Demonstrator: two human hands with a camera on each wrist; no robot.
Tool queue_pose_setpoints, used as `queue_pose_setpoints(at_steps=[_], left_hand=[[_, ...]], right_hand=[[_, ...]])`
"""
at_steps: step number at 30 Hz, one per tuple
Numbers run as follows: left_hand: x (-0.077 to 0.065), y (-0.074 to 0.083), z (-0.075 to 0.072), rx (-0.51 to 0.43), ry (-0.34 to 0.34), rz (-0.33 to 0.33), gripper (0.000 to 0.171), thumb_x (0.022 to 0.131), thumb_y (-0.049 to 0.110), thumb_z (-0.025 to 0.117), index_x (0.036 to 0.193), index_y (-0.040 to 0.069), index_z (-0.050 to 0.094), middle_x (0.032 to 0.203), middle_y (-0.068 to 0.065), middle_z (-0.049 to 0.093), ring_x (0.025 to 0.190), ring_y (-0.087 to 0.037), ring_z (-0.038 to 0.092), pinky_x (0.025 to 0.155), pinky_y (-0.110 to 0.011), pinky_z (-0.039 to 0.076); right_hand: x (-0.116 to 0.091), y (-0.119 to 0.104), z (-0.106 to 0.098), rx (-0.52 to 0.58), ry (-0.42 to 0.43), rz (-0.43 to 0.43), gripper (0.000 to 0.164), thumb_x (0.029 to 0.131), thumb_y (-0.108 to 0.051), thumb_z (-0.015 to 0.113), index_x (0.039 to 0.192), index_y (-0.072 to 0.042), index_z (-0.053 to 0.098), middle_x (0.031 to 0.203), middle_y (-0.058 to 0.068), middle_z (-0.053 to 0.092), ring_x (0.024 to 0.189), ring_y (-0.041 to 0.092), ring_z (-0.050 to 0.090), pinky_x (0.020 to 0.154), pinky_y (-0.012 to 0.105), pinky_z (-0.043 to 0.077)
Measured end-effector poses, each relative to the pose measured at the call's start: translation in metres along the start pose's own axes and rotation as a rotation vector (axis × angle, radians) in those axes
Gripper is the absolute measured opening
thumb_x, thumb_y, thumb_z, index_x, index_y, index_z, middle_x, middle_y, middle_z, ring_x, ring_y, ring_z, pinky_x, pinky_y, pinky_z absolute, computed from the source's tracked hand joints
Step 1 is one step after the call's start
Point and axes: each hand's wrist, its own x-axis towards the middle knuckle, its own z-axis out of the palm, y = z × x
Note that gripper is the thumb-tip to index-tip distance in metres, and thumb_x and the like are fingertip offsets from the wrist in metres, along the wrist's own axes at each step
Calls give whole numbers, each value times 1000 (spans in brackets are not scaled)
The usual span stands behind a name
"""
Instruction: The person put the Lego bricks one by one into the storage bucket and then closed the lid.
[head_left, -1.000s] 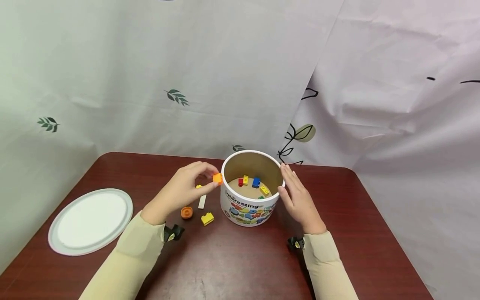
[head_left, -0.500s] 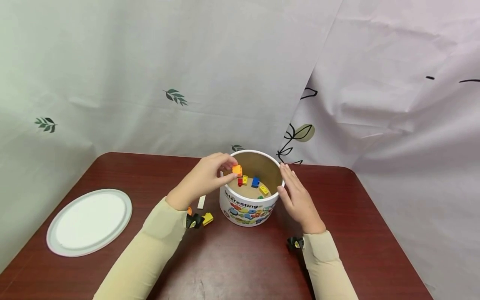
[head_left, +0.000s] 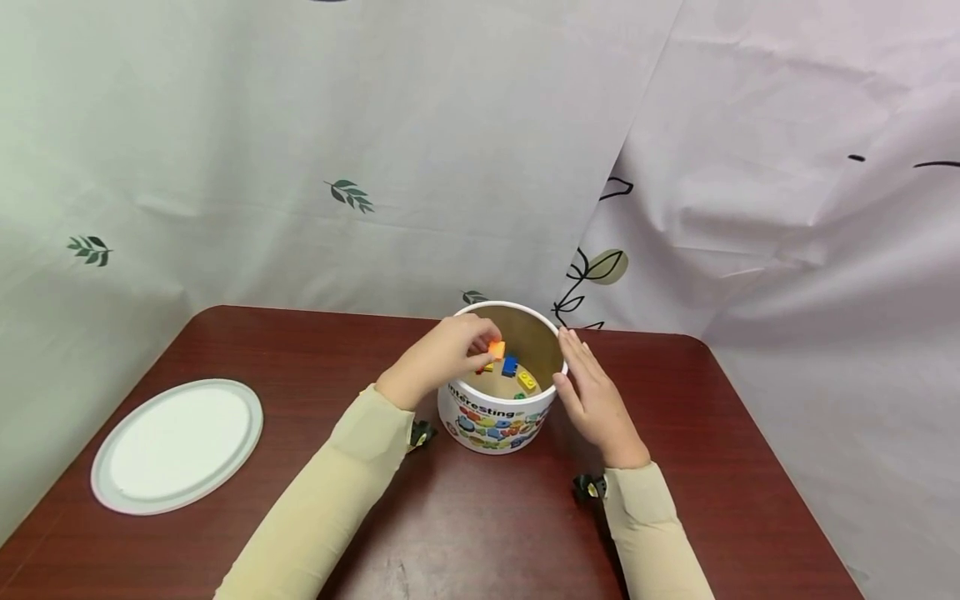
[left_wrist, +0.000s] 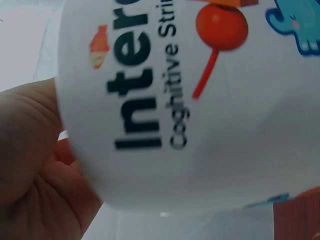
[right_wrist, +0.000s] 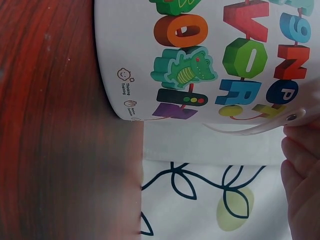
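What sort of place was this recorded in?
Likely a makeshift indoor filming corner: wrinkled, leaf-printed sheets hang behind a dark red tabletop, where a white tub holds toy bricks. Whatever lies beyond the sheets is hidden.

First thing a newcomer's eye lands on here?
Probably the brightly printed white bucket, mid-table, with the right hand against its right side. Next, the orange block that the left hand pinches at the bucket's open top. Then the white disc lying on the table's left.
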Motion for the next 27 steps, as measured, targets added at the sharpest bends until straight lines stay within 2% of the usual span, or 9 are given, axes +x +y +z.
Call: queue_pose_setpoints(at_steps=[5, 9, 15, 18, 23, 27], left_hand=[[7, 3, 6, 18, -32, -3, 24, 93, 7, 73, 115, 0, 68, 110, -12, 67, 101, -22, 69, 88, -30, 57], [6, 3, 7, 23, -20, -16, 23, 97, 9, 69, 118, 1, 68, 115, -11, 68, 104, -21, 68, 90, -32, 56], [-5, 4, -3, 20, 81, 3, 21, 100, 12, 62, 119, 4, 68, 116, -9, 69, 105, -21, 66, 96, -38, 54], [-14, 5, -10, 19, 143, 20, 22, 101, 13, 62, 120, 5, 68, 116, -8, 69, 105, -21, 65, 96, -39, 54], [-31, 5, -19, 11, 248, 57, 18, 99, 12, 64, 115, 6, 70, 108, -5, 71, 97, -18, 67, 88, -38, 57], [-45, 5, -23, 11, 298, 64, 15, 98, 12, 65, 112, 9, 71, 104, -3, 72, 92, -16, 67, 82, -36, 57]], right_hand=[[-1, 0, 0, 5, 0, 0, 58, 105, -26, 54, 155, -2, 38, 159, 13, 39, 148, 32, 34, 123, 27, 14], [-1, 1, 0, 2, 0, -3, 58, 103, -21, 57, 155, -2, 38, 159, 14, 39, 148, 33, 34, 123, 28, 14], [0, 0, 0, 1, -3, 2, 61, 100, -16, 60, 154, -1, 38, 158, 15, 40, 149, 29, 33, 123, 28, 15], [1, 0, -1, 3, -3, -1, 62, 98, -14, 61, 154, -1, 39, 158, 15, 40, 148, 31, 34, 123, 28, 14], [1, 1, 0, 3, -2, -9, 58, 102, -20, 58, 154, -1, 39, 158, 15, 40, 148, 32, 35, 124, 29, 15], [0, 1, 0, 1, -3, -2, 58, 103, -21, 57, 154, -1, 39, 159, 13, 39, 149, 29, 33, 123, 28, 15]])
